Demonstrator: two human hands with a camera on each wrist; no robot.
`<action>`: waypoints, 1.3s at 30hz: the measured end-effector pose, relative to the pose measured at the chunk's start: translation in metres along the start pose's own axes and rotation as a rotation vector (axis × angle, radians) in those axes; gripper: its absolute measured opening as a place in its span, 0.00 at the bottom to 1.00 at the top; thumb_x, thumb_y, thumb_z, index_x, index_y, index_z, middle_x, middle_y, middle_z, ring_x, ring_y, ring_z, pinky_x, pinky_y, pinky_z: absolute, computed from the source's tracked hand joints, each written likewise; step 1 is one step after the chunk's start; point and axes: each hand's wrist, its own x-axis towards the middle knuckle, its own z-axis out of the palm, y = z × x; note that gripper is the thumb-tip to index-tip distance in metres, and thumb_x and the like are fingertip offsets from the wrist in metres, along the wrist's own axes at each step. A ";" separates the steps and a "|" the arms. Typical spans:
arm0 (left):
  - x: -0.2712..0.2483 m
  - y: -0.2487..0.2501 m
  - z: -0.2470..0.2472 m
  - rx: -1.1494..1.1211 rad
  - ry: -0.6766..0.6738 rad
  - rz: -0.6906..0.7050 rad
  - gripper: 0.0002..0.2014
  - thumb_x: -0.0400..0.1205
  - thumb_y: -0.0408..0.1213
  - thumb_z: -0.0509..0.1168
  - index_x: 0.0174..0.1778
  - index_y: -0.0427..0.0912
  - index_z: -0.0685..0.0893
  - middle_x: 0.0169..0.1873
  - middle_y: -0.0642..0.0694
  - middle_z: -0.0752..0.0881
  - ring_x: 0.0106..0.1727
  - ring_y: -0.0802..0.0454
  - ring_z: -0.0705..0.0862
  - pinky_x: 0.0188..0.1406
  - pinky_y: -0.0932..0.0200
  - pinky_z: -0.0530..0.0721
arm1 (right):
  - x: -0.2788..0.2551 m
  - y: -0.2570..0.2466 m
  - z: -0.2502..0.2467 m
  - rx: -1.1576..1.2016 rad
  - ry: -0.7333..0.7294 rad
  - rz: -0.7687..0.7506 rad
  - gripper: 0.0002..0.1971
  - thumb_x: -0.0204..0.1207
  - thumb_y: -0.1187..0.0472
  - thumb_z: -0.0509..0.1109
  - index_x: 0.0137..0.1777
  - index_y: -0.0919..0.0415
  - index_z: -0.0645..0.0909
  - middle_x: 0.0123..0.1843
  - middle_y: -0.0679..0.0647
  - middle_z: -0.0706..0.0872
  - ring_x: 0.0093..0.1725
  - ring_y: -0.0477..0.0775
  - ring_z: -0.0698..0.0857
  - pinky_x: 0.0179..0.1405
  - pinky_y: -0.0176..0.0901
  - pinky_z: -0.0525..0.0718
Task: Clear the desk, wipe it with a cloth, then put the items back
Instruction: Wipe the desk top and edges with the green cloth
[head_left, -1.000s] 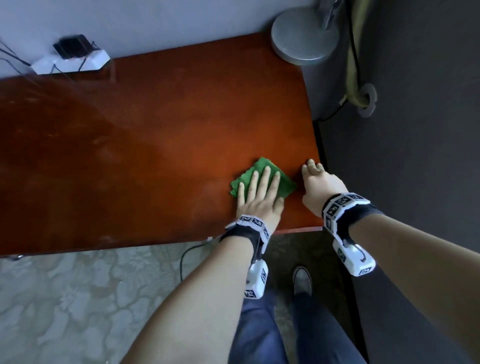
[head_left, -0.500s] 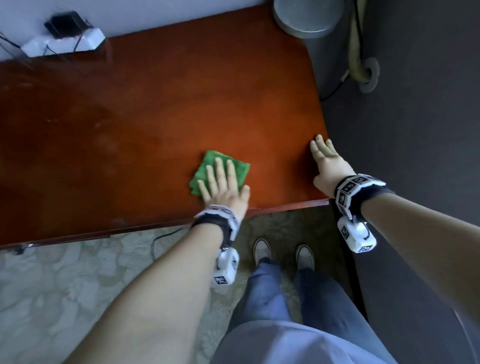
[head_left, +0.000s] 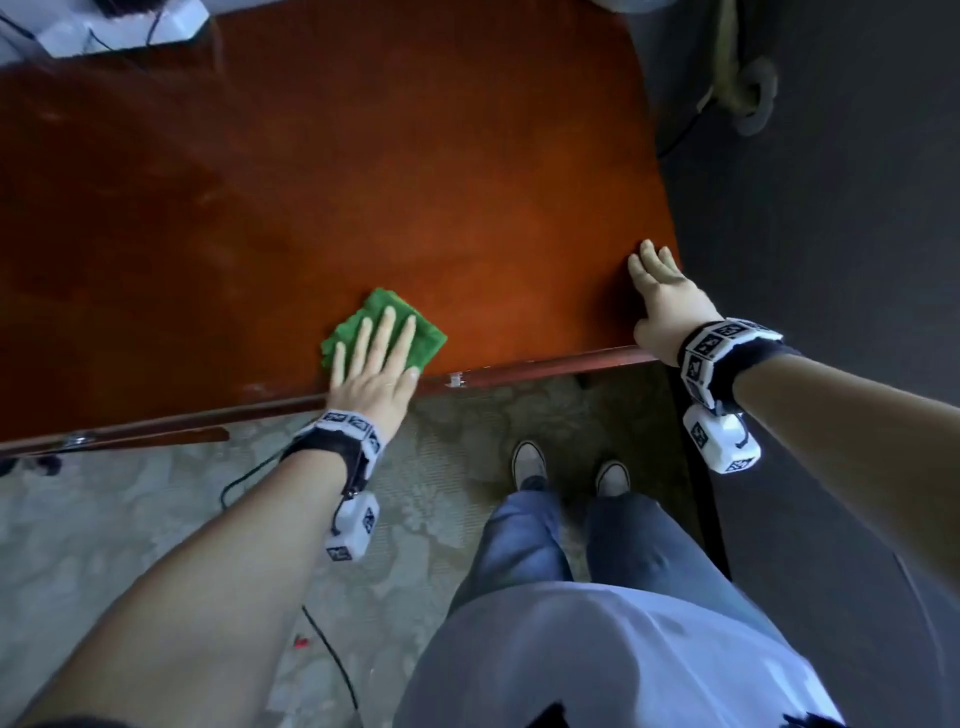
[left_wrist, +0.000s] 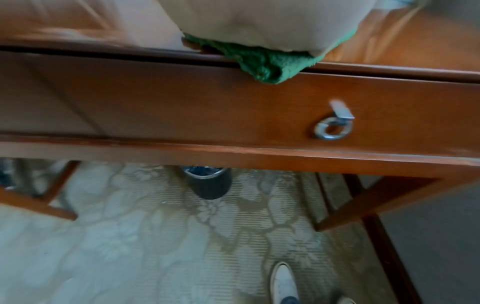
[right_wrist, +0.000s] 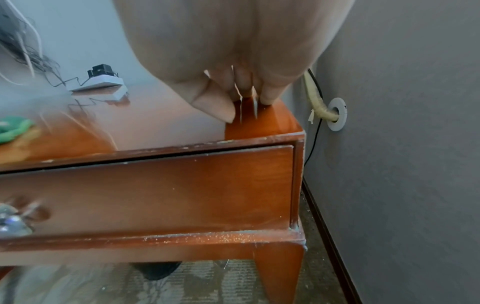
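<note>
Now my left hand (head_left: 375, 366), fingers flat and apart, has dragged the cloth (head_left: 387, 325) leftward along the desk (head_left: 363, 182) front edge; right hand (head_left: 667, 304), fingers straight, braces lower right; wiping continues.

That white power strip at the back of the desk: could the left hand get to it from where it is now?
Probably yes. The left hand lies flat on the green cloth near the front edge, and only bare desk lies between it and the power strip. It would need a long forward stretch.
</note>
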 end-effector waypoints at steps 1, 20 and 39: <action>-0.006 -0.015 -0.001 -0.018 -0.017 -0.053 0.29 0.90 0.54 0.39 0.85 0.63 0.34 0.84 0.61 0.30 0.87 0.55 0.36 0.85 0.42 0.40 | 0.000 0.001 0.000 0.014 0.007 0.000 0.44 0.71 0.74 0.62 0.88 0.57 0.51 0.89 0.50 0.44 0.87 0.52 0.44 0.81 0.45 0.58; 0.018 0.243 0.030 0.074 0.233 0.249 0.33 0.87 0.55 0.53 0.88 0.55 0.52 0.88 0.51 0.51 0.88 0.45 0.50 0.84 0.36 0.49 | -0.030 0.045 0.016 0.078 -0.008 -0.178 0.39 0.78 0.72 0.68 0.87 0.62 0.56 0.89 0.54 0.50 0.87 0.53 0.48 0.86 0.48 0.52; 0.010 0.147 0.030 0.114 0.247 0.004 0.36 0.87 0.54 0.55 0.87 0.55 0.42 0.88 0.49 0.44 0.88 0.42 0.45 0.84 0.33 0.49 | -0.039 0.055 0.039 0.034 0.050 -0.271 0.42 0.74 0.73 0.60 0.88 0.63 0.47 0.89 0.54 0.41 0.87 0.54 0.40 0.84 0.45 0.54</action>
